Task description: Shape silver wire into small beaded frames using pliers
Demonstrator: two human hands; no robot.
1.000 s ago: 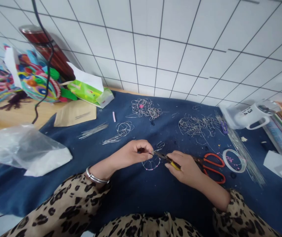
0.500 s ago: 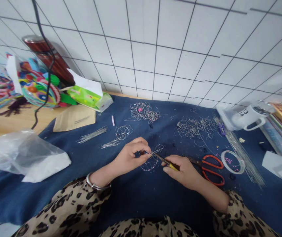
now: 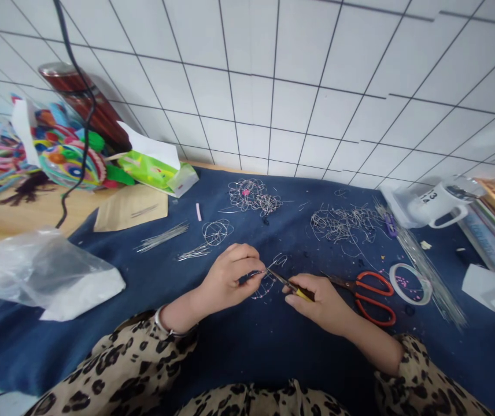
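My left hand [image 3: 234, 274] pinches a thin wire piece with small pink beads [image 3: 261, 293] between thumb and fingers. In my right hand [image 3: 319, 300] are pliers with yellow-and-black handles [image 3: 303, 293], their narrow jaws pointing left and meeting the wire beside my left fingertips. Bent wire loops stick out above the jaws. Just right of my right hand lie scissors with orange-red handles [image 3: 375, 297]. A clear round dish [image 3: 428, 286] holding small pink beads stands beyond them.
Wire flowers [image 3: 251, 195] and a tangle of wire [image 3: 343, 222] lie toward the wall. Straight wires [image 3: 163, 237] rest at left, with a plastic bag [image 3: 56, 271] nearer me. At right are a bundle of wires [image 3: 436, 283] and a white mug [image 3: 438, 205].
My left hand has turned slightly, and the beaded wire has tilted with it, now partly behind the fingers. The pliers stay at nearly the same spot.
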